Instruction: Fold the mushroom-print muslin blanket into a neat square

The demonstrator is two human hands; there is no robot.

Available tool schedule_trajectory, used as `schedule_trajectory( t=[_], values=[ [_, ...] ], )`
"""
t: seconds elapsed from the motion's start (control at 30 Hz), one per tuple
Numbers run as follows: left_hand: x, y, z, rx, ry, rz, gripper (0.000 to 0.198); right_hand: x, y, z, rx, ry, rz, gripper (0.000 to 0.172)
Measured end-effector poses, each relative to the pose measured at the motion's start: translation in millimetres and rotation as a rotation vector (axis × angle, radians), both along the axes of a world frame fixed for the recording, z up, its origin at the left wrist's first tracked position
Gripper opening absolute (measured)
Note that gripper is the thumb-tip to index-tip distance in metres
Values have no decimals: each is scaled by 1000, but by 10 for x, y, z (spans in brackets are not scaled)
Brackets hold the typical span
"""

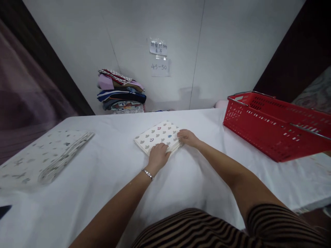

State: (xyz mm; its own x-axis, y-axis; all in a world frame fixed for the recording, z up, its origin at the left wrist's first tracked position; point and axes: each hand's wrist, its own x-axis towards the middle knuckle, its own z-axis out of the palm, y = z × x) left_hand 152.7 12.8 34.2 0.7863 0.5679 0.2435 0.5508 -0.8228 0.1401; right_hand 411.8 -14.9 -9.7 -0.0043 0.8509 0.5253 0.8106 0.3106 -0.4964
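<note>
A white cloth [162,132] printed with grey, red and blue mushroom shapes lies folded into a flat, thick square in front of me. My left hand [158,155] rests palm down on its near edge, with the fingers stretched over the top layer and the thumb to the right. At the cloth's right corner, my right hand [188,137] touches the edge with its fingers extended. Its underside and thumb are partly hidden. A silver bracelet [148,174] circles my left wrist.
A larger folded cloth with a grey print [49,155] lies at the left of the white-covered table [108,196]. On the right stands a red perforated basket [274,131] with metal handles. Stacked fabrics [121,93] sit behind the table's far edge, below paper signs [159,57] on the wall.
</note>
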Motion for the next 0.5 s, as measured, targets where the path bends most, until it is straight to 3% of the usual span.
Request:
schedule_trajectory(
  t=[0.13, 0.5],
  values=[
    [138, 28, 25, -20, 100, 16, 18, 29, -117, -25, 18, -177, 105, 18],
    [155, 19, -33, 58, 199, 6, 30, -26, -202, 46, -88, -266, 83, 24]
  ],
)
